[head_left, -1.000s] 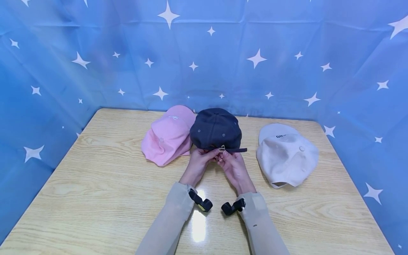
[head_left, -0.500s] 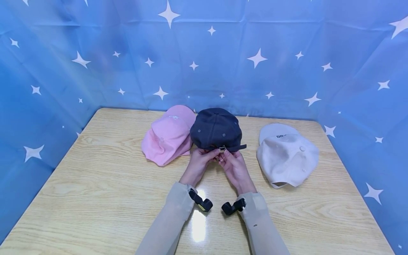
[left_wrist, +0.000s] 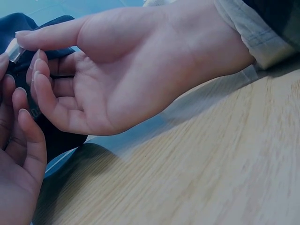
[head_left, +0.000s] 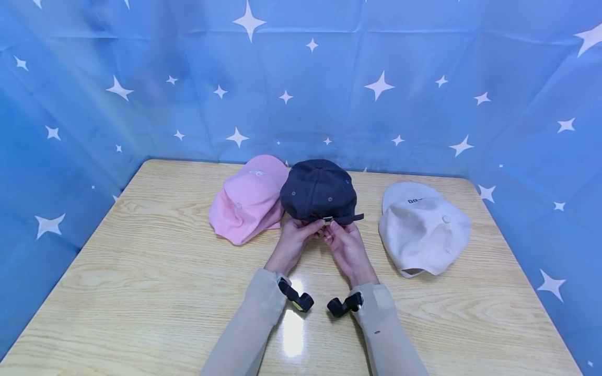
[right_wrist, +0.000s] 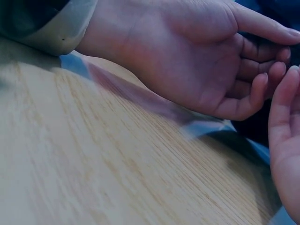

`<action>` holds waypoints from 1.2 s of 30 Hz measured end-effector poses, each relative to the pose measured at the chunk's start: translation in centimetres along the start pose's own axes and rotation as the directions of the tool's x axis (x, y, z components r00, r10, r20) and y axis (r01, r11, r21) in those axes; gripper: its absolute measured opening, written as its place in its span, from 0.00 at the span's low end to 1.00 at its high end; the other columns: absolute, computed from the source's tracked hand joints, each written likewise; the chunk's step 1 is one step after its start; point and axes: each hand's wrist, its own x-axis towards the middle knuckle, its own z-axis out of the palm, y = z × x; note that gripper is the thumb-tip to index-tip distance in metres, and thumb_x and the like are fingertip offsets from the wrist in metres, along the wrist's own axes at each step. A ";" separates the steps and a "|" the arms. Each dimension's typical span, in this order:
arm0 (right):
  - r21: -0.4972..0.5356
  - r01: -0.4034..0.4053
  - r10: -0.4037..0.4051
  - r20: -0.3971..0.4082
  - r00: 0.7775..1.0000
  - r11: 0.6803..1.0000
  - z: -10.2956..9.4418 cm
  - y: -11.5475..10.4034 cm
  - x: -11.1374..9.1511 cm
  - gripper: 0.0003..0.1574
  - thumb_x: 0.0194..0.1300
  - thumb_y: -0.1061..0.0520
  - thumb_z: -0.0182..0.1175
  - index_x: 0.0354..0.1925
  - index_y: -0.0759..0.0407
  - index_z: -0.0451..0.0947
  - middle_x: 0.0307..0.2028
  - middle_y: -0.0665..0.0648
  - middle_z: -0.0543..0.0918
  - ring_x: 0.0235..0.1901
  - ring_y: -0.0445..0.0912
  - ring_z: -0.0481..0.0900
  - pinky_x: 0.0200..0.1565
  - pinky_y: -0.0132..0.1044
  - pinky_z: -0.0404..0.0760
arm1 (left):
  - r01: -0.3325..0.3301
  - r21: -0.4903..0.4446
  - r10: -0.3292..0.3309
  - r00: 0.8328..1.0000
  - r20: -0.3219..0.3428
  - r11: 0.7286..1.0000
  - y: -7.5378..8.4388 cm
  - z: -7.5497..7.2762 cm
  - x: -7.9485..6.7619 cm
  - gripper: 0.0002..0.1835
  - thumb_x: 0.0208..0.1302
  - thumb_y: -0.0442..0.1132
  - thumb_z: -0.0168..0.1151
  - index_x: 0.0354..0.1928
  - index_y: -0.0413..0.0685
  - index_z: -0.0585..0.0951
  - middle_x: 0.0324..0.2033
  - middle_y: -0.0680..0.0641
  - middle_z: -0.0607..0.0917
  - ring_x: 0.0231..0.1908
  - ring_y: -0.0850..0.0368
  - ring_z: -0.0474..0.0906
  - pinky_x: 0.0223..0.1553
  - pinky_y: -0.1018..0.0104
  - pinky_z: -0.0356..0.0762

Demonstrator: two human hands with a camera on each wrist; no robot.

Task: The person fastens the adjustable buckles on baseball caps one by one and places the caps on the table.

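Note:
A dark navy baseball cap (head_left: 319,188) stands at the back middle of the table in the head view, its back strap toward me. My left hand (head_left: 292,243) pinches the strap at the metal buckle (head_left: 327,220), thumb on top and fingers curled beneath. From the other side my right hand (head_left: 347,250) grips the same strap, its thumb right at the buckle. The loose strap end (head_left: 356,218) sticks out to the right. In the left wrist view the left thumb tip lies on the shiny buckle (left_wrist: 16,51). The fingertips of both hands nearly meet under the strap.
A pink cap (head_left: 256,196) lies close on the left of the navy one. Farther right lies a cream cap (head_left: 423,230) with dark lettering. Behind the wooden table (head_left: 141,282) hangs a blue curtain (head_left: 329,62) with white stars.
The loose strap end has tilted slightly upward, and the buckle has shifted a little under the thumbs. Both hands and all the caps stay in place.

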 end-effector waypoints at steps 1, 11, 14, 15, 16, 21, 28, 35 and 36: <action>0.001 0.001 -0.001 0.001 1.000 1.000 0.0 0.0 0.0 0.03 0.62 0.62 0.54 0.33 0.54 0.71 0.25 0.50 0.74 0.27 0.42 0.69 0.32 0.29 0.72 | 0.002 0.000 -0.002 1.000 0.000 1.000 0.0 0.0 0.0 0.04 0.51 0.38 0.66 0.29 0.48 0.82 0.27 0.52 0.82 0.27 0.60 0.74 0.32 0.67 0.73; -0.002 0.014 -0.014 0.008 1.000 1.000 -0.1 -0.1 0.0 0.04 0.63 0.63 0.53 0.34 0.54 0.72 0.26 0.49 0.74 0.26 0.42 0.67 0.31 0.29 0.69 | 0.011 0.012 -0.011 1.000 -0.003 1.000 0.0 0.0 0.0 0.06 0.56 0.32 0.61 0.27 0.52 0.81 0.26 0.52 0.81 0.28 0.59 0.74 0.32 0.67 0.72; 0.012 0.015 -0.016 0.022 1.000 1.000 -0.2 -0.1 0.0 0.05 0.64 0.64 0.51 0.35 0.55 0.72 0.26 0.50 0.74 0.26 0.43 0.67 0.31 0.29 0.69 | 0.014 0.014 -0.014 1.000 -0.004 1.000 0.0 0.0 0.0 0.05 0.56 0.32 0.61 0.28 0.52 0.81 0.26 0.52 0.81 0.28 0.59 0.75 0.32 0.67 0.72; 0.016 0.016 -0.017 0.026 1.000 1.000 -0.2 -0.1 0.0 0.05 0.64 0.64 0.51 0.35 0.55 0.72 0.27 0.50 0.74 0.26 0.43 0.67 0.31 0.29 0.69 | 0.014 0.014 -0.014 1.000 -0.004 1.000 -0.1 0.0 0.0 0.05 0.56 0.33 0.61 0.28 0.52 0.81 0.26 0.52 0.81 0.28 0.59 0.75 0.32 0.66 0.72; 0.020 0.017 -0.017 0.028 0.999 1.000 -0.2 -0.1 0.0 0.06 0.64 0.65 0.50 0.35 0.56 0.72 0.26 0.50 0.73 0.26 0.43 0.67 0.31 0.29 0.69 | 0.014 0.015 -0.014 1.000 -0.003 1.000 -0.1 0.0 0.0 0.04 0.56 0.33 0.61 0.28 0.51 0.81 0.26 0.52 0.81 0.28 0.59 0.75 0.32 0.66 0.72; 0.015 0.021 -0.021 0.003 1.000 1.000 -0.2 -0.1 0.1 0.06 0.64 0.65 0.50 0.36 0.55 0.70 0.26 0.50 0.72 0.26 0.43 0.67 0.30 0.29 0.69 | 0.016 0.016 -0.016 1.000 -0.010 1.000 -0.1 -0.1 0.0 0.02 0.54 0.34 0.63 0.28 0.49 0.82 0.25 0.52 0.81 0.28 0.59 0.75 0.32 0.67 0.73; -0.005 0.022 -0.022 -0.047 0.999 1.000 -0.2 -0.1 0.1 0.05 0.62 0.64 0.53 0.34 0.55 0.71 0.25 0.50 0.71 0.23 0.42 0.66 0.28 0.28 0.68 | 0.026 0.025 -0.025 0.999 -0.024 0.999 -0.1 0.1 0.0 0.04 0.51 0.38 0.66 0.29 0.48 0.82 0.25 0.52 0.81 0.28 0.58 0.75 0.31 0.67 0.72; 0.041 0.008 -0.005 -0.059 0.998 0.999 -0.2 -0.1 0.1 0.05 0.61 0.64 0.55 0.34 0.54 0.73 0.27 0.50 0.76 0.25 0.41 0.71 0.30 0.28 0.71 | 0.026 -0.056 -0.026 1.000 -0.001 0.998 0.1 0.1 0.0 0.07 0.51 0.39 0.66 0.31 0.45 0.81 0.25 0.50 0.81 0.28 0.57 0.75 0.31 0.67 0.72; 0.059 0.007 -0.004 -0.058 0.998 0.998 -0.2 -0.1 0.1 0.05 0.61 0.64 0.55 0.35 0.54 0.74 0.28 0.50 0.77 0.27 0.41 0.72 0.31 0.29 0.72 | 0.024 -0.087 -0.023 1.000 0.004 0.996 0.1 0.1 0.1 0.06 0.52 0.38 0.66 0.31 0.44 0.80 0.26 0.50 0.81 0.29 0.57 0.75 0.31 0.66 0.72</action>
